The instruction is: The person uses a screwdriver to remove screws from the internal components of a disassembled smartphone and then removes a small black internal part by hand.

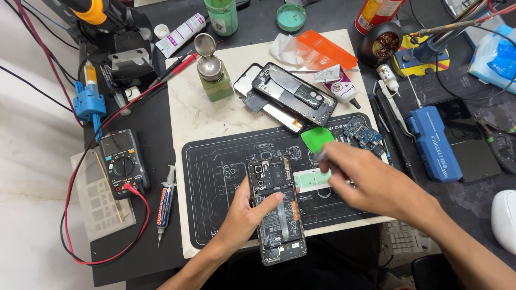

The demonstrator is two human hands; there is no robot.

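Lower centre of the frame: opened phone [277, 209], back cover off, battery and boards exposed, lying on the dark printed repair mat [215, 161]. Pinned there by the left hand [248, 212], palm down, thumb across the battery, fingers curled around the left edge. Just to the right, the right hand [371, 182], blurred, pinched shut on a thin metal tool [321, 156]; tip near a green pick [317, 138].

Judged step: disassembly, tool being brought in. Next move likely needing a steady hold and a careful tip among the exposed parts.

Further out: second gutted phone [293, 94] upper centre, small blue circuit board [361, 131], solvent dispenser bottle [212, 75], multimeter [122, 164] with red lead at left, syringe [165, 204]. Loose parts close by the right hand, easily knocked.
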